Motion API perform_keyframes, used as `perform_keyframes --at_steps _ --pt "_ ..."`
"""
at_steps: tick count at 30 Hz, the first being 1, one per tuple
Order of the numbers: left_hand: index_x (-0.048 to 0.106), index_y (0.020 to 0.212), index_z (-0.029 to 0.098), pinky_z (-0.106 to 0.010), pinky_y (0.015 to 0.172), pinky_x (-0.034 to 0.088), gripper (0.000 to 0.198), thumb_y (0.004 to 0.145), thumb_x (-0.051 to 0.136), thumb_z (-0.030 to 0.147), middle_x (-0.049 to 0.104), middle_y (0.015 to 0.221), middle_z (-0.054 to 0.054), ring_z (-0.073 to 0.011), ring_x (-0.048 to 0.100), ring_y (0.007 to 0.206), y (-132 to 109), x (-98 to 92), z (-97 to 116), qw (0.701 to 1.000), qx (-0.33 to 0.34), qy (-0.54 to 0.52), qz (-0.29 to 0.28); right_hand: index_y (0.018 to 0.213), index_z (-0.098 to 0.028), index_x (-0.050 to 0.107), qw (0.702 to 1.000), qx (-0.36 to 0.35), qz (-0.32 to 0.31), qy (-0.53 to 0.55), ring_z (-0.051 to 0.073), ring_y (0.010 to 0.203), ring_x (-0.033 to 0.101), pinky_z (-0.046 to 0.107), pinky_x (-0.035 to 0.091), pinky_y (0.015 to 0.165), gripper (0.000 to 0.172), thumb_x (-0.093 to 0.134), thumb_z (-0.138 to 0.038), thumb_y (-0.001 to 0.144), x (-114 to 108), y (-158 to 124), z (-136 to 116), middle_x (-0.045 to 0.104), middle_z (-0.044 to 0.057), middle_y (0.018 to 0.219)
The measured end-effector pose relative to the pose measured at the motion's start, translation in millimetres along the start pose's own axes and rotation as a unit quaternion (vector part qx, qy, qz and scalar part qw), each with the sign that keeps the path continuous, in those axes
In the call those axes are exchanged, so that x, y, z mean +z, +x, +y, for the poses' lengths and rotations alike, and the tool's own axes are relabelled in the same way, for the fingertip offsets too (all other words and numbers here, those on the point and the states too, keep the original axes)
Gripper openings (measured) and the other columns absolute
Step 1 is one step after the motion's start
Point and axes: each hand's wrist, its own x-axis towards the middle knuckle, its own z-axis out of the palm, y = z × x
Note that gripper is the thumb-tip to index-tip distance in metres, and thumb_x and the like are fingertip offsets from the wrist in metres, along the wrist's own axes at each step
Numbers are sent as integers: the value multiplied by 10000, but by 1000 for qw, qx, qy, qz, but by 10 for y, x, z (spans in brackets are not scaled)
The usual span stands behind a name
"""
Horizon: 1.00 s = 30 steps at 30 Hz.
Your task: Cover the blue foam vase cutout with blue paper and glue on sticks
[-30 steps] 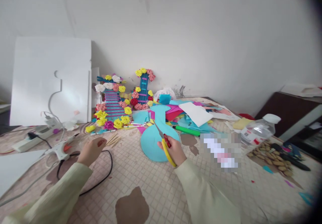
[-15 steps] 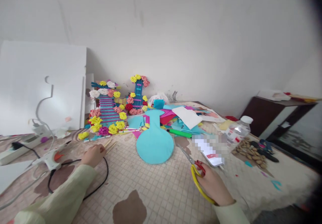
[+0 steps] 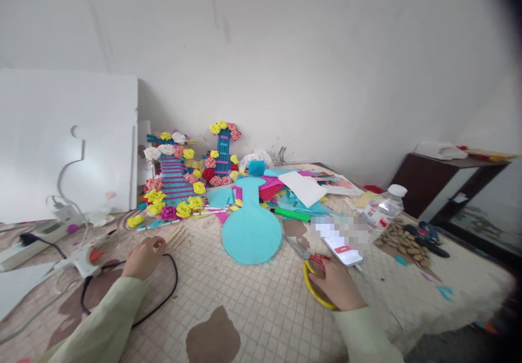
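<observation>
Just left of a few thin wooden sticks (image 3: 177,236), my left hand (image 3: 142,257) rests low over the table with its fingers curled inward. Whatever may be inside those fingers is hidden. My right hand (image 3: 340,284) grips a pair of scissors (image 3: 308,254) with yellow and red handles, blades pointing up and left. The blades lie near a flat light-blue cutout (image 3: 252,235) with a round body and a narrow neck, in the middle of the table. A phone (image 3: 345,249) with a lit screen lies just beyond the right hand.
Behind are flower-trimmed craft pieces (image 3: 174,181) and loose coloured paper (image 3: 302,202). To the left lie a white glue gun (image 3: 86,262), its black cable (image 3: 176,281) and a power strip (image 3: 36,246). A bottle (image 3: 385,211) and nuts (image 3: 403,243) stand at the right.
My right hand has shifted slightly left and up with the scissors, bringing the blades nearer the blue cutout. My left hand has moved slightly left, away from the sticks.
</observation>
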Motion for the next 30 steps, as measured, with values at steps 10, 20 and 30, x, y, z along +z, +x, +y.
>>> perform_keyframes --at_steps 10,20,30 --pt "686 832 179 -298 681 509 267 675 507 300 741 821 -83 -240 686 756 166 9 -232 997 -17 -58 -44 987 -187 691 984 -48 58 163 255 961 645 369 512 844 354 506 -450 838 -194 -209 78 694 111 1045" --pt "682 778 200 -308 673 502 253 643 494 303 734 756 -62 -241 677 736 203 62 -125 995 -20 -89 -34 897 -195 668 951 -91 200 216 255 924 644 389 533 809 262 504 -398 873 -138 -422 -214 691 117 964" --pt "659 944 176 -326 777 507 352 746 478 404 710 980 -89 -229 651 860 164 111 740 971 95 -201 -85 730 -189 551 922 -221 113 298 151 619 602 235 502 573 248 396 -188 924 216 -808 -867 600 40 653"
